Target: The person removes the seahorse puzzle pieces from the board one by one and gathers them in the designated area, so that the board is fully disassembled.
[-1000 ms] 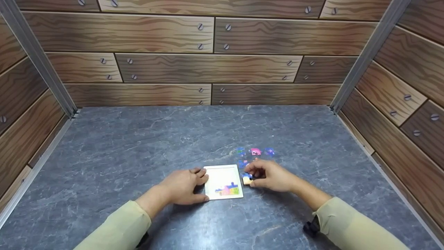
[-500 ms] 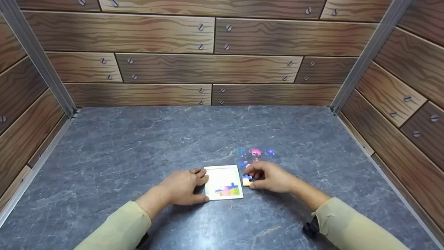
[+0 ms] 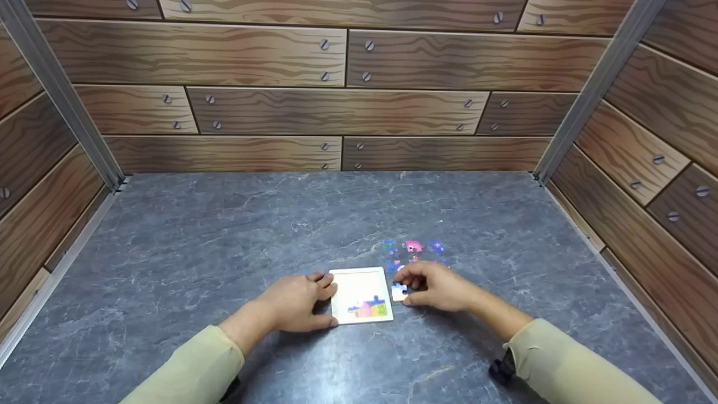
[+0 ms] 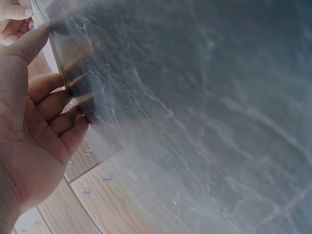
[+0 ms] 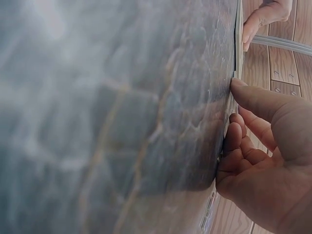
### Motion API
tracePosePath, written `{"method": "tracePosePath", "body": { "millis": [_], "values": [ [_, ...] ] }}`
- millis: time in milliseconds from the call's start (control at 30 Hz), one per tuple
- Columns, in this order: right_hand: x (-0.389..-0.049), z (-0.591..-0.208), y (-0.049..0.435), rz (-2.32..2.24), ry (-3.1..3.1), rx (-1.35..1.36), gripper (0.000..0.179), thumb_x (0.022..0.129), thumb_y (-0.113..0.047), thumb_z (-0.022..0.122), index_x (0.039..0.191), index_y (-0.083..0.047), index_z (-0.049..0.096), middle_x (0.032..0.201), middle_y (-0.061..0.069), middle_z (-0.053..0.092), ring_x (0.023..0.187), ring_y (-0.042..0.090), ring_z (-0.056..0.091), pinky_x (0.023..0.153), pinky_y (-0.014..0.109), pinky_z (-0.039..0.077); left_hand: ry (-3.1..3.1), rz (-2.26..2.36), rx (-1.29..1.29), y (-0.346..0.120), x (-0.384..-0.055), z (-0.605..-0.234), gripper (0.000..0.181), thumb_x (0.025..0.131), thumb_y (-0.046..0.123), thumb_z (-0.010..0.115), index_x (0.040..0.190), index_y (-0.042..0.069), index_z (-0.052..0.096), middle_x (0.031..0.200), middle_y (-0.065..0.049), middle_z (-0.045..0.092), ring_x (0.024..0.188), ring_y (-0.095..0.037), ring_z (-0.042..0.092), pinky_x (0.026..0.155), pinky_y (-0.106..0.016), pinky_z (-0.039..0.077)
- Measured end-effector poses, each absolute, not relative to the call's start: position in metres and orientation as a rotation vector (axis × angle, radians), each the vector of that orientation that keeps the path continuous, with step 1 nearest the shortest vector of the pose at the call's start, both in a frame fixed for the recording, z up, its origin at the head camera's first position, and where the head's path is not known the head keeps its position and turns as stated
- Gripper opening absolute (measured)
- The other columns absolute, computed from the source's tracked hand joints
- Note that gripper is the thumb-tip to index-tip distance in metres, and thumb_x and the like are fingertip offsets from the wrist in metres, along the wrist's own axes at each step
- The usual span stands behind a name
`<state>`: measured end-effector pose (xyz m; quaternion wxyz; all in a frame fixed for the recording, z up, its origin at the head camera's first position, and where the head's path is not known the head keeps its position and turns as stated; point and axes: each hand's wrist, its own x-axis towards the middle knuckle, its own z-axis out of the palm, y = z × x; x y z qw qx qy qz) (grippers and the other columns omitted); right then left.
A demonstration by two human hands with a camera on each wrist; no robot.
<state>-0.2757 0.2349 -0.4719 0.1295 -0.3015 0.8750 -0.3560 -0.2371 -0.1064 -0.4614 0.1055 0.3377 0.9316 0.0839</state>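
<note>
In the head view a white puzzle tray lies flat on the table, with joined pink, blue, yellow and green puzzle pieces in its lower right corner. My left hand touches the tray's left edge, thumb at the near corner and fingers farther up; the left wrist view shows the fingertips along that edge. Just right of the tray, my right hand pinches a blue and pale puzzle piece between thumb and index finger. In the right wrist view its other fingers are curled in, and the piece is hidden.
Several loose puzzle pieces, among them a pink piece and a blue-purple piece, lie beyond my right hand, which partly covers the nearer row. The dark marbled table is bounded by wood-patterned walls.
The pinched puzzle piece has shifted very slightly toward me, and its yellow part now looks paler. My left hand and the tray have stayed in place.
</note>
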Motion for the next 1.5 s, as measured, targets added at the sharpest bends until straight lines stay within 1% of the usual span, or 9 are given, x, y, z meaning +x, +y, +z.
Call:
{"method": "tracePosePath", "body": {
  "millis": [400,833,1500],
  "values": [
    [-0.2758,-0.4719,0.2338,-1.02,2.548,-0.861,0.037,0.086,-0.013,0.087,0.12,-0.005,0.074,0.102,0.003,0.067,0.094,0.019,0.06,0.084,0.031,0.052,2.752,0.239,0.997,-0.106,-0.2377,-0.4625,0.072,0.099,0.057,0.068,0.156,0.013,0.056,0.161,-0.014,0.049,0.147,-0.036,0.049,0.111,-0.054,0.048],
    [-0.2757,-0.4713,0.2338,-0.992,2.565,-0.849,0.037,0.088,-0.015,0.087,0.121,-0.006,0.074,0.102,0.001,0.066,0.094,0.018,0.058,0.083,0.03,0.051,2.757,0.262,1.016,-0.1072,-0.2374,-0.4631,0.072,0.099,0.055,0.068,0.156,0.012,0.056,0.16,-0.016,0.049,0.147,-0.037,0.048,0.112,-0.054,0.047],
    [-0.2759,-0.4717,0.2352,-1.013,2.547,-0.848,0.04,0.087,-0.015,0.088,0.122,-0.005,0.074,0.104,0.003,0.067,0.096,0.019,0.059,0.085,0.031,0.052,2.759,0.25,1.005,-0.1065,-0.2375,-0.4628,0.073,0.099,0.056,0.068,0.156,0.013,0.056,0.161,-0.015,0.049,0.147,-0.037,0.048,0.111,-0.054,0.048]
  ]
}}
